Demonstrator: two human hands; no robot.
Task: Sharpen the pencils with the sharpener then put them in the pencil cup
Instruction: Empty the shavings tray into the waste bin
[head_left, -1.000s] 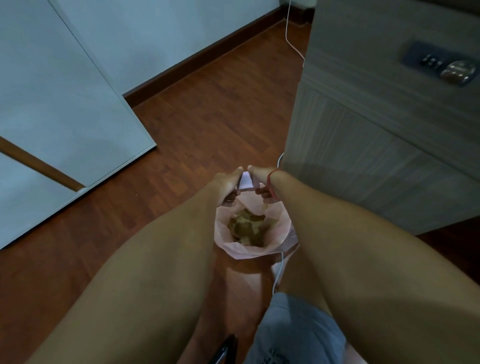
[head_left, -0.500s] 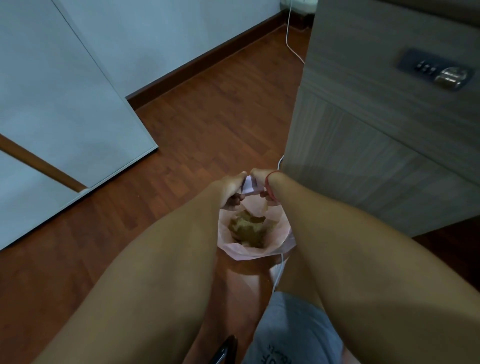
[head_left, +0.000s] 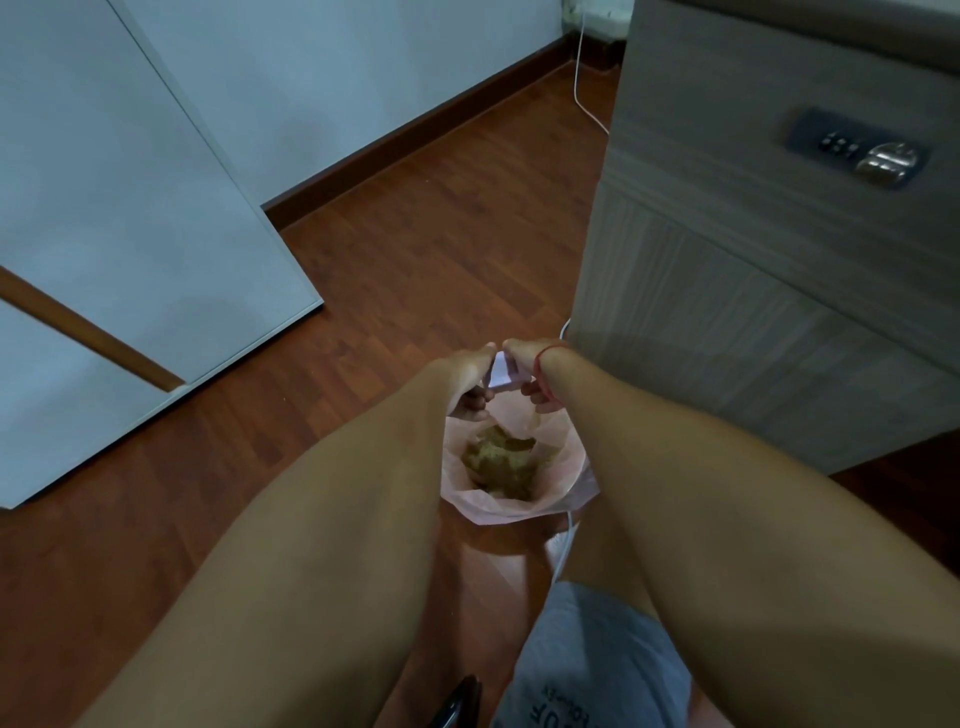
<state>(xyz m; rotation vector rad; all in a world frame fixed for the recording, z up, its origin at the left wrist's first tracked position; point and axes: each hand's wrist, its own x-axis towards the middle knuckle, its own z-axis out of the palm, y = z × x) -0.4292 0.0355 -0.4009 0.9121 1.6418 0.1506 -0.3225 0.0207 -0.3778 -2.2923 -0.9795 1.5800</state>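
Observation:
Both my arms reach down over a small bin lined with a pink bag (head_left: 561, 499). Between my hands I hold a small white box-like piece (head_left: 503, 375), probably the sharpener's shavings tray, tilted above the bin. My left hand (head_left: 465, 382) grips its left side and my right hand (head_left: 530, 371) grips its right side; a red band circles my right wrist. Brown pencil shavings (head_left: 501, 465) lie heaped inside the bag. No pencils or pencil cup are in view.
A grey wood-grain cabinet (head_left: 753, 291) with a keypad lock (head_left: 857, 150) stands close on the right. A white door panel (head_left: 130, 249) is at the left. A white cable (head_left: 584, 98) runs along the red-brown wood floor. My grey shorts (head_left: 597, 660) fill the bottom.
My hands have stayed over the bin with the white piece; they shifted slightly and tilted it a little. The view moved slightly.

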